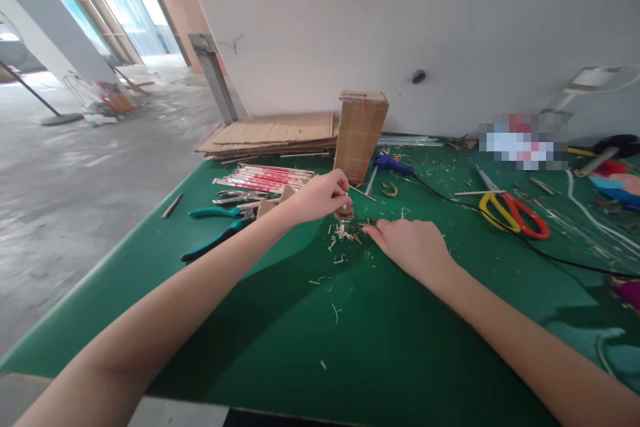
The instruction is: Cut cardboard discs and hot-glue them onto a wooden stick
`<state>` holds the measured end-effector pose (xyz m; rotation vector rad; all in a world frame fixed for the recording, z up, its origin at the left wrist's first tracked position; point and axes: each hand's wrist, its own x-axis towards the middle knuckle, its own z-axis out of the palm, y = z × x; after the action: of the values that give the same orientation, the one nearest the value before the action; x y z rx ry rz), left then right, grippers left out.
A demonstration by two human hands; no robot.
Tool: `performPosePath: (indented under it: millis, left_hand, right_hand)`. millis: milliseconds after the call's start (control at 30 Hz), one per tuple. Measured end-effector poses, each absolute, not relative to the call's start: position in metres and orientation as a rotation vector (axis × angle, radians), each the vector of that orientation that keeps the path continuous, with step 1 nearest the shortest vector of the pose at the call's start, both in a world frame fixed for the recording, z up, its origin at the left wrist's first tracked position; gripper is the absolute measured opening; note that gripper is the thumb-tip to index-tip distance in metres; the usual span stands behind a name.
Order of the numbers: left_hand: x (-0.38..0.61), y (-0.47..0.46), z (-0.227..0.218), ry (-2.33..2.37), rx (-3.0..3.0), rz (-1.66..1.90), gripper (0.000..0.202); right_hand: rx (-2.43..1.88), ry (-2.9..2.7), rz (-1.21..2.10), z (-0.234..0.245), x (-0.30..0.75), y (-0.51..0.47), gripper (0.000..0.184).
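My left hand (323,199) is closed in a pinch, and a thin pale stick (345,205) shows below its fingertips. Under them lies a small brown piece of cardboard (344,215) on the green table. To the right, my right hand (413,243) is closed with its thumb pointing left. A thin dark blade (367,223) sticks out of its grip; the rest is hidden by the fingers. Pale wood shavings (343,233) are heaped between the hands, with loose curls scattered nearer to me.
Teal-handled pliers (215,212) and red-and-white packaged sticks (265,177) lie left. Behind stand a cardboard box (361,137) and stacked cardboard sheets (280,128). A blue glue gun (395,165) trails a black cable rightward past scissors (515,213). A white panel (400,27) borders the table's back.
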<state>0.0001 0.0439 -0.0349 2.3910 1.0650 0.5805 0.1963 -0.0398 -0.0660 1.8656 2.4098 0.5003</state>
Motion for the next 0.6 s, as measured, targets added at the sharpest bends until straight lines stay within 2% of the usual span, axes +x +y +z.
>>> performPosePath:
  millis: [200, 400, 600]
  left_hand:
    - [0.0007, 0.0417, -0.0334, 0.976, 2.316, 0.584, 0.011]
    - [0.002, 0.0418, -0.0349, 0.962, 2.309, 0.578, 0.012]
    - [0.0019, 0.0412, -0.0354, 0.936, 2.299, 0.569, 0.009]
  right_hand:
    - [1.792, 2.405, 0.362, -0.064, 0.1964, -0.04, 0.055]
    - [1.851, 2.415, 0.51, -0.0616, 0.1979, -0.0388, 0.059]
    - [1.799, 2.418, 0.406, -0.0686, 0.1959, -0.0374, 0.057]
